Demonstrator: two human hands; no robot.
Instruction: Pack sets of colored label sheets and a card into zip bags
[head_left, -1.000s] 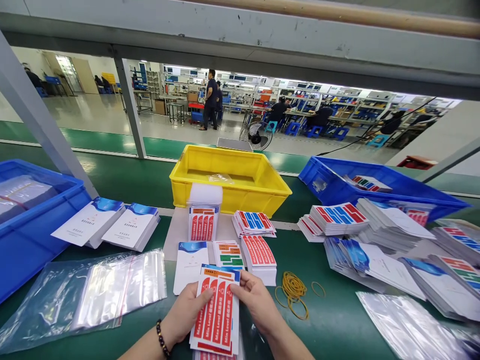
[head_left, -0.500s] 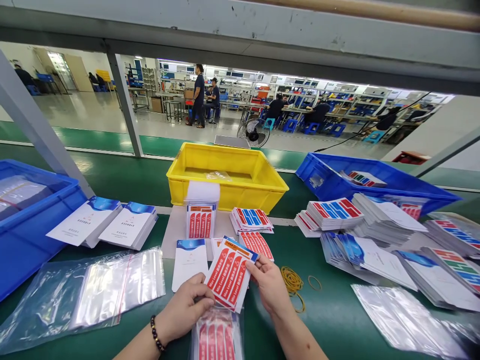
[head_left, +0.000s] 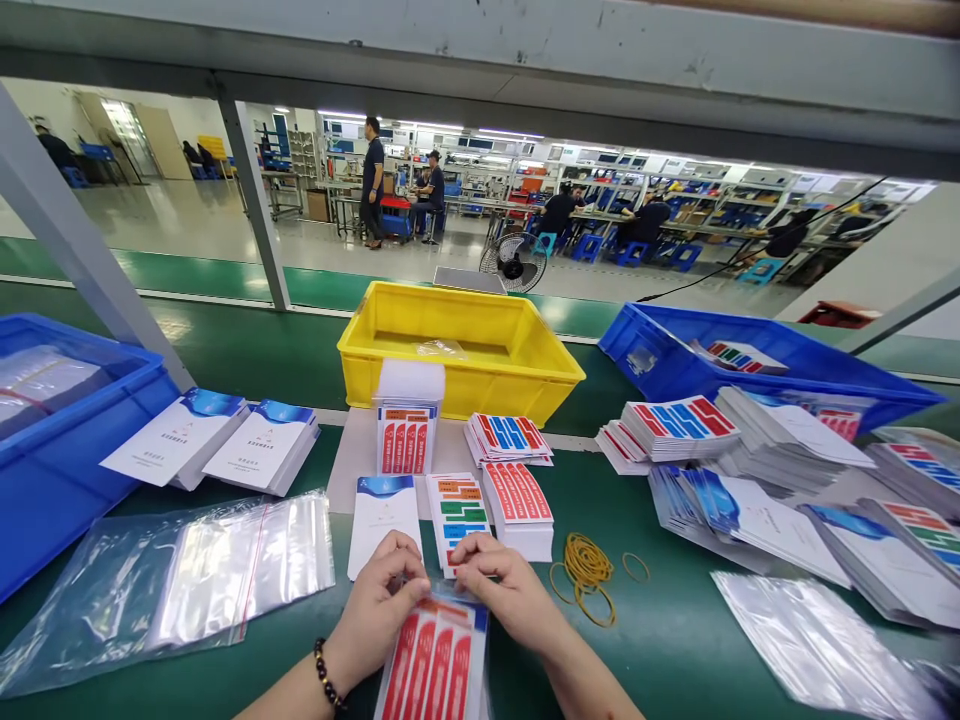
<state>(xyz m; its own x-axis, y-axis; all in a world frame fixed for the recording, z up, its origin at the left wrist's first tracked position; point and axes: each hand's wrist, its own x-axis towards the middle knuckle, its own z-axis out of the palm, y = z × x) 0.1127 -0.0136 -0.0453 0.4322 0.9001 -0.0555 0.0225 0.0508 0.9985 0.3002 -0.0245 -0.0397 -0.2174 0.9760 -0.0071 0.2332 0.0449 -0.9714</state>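
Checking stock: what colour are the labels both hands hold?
The labels are red with white lettering; head view.

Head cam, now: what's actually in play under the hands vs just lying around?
In play: left hand and right hand, both pinching the top edge of the clear bag of red label sheets.

Lying about: white booklet, colour label stack, red label stack, rubber bands, empty zip bags, yellow bin.

Bright factory hall, glossy pale floor (head_left: 187,225), floor fan (head_left: 514,262), perhaps blue stools (head_left: 589,247)
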